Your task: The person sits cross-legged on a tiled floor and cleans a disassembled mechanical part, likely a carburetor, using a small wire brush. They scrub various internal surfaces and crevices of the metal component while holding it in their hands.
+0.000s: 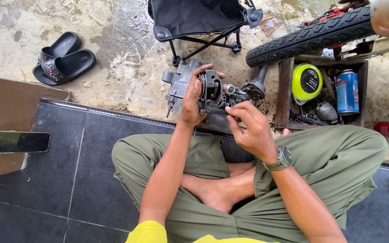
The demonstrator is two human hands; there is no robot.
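I sit cross-legged in olive trousers on dark floor tiles. My left hand [193, 100] grips a grey metal engine part [210, 90], a round dark housing, and holds it up in front of my knees. More of the greasy assembly [179, 83] sticks out to the left of that hand. My right hand [250, 127], with a watch on the wrist, pinches at small fittings on the right side of the part. Whether it holds a small piece or tool is hidden by the fingers.
A wooden box [284, 92] at the right holds a yellow-green round case [306, 82], a blue can [347, 91] and dark parts. Behind it lies a tyre [311, 36]. A folding stool [199, 20] stands ahead, black sandals [61, 58] at the left, a phone [19, 141] on a brown board.
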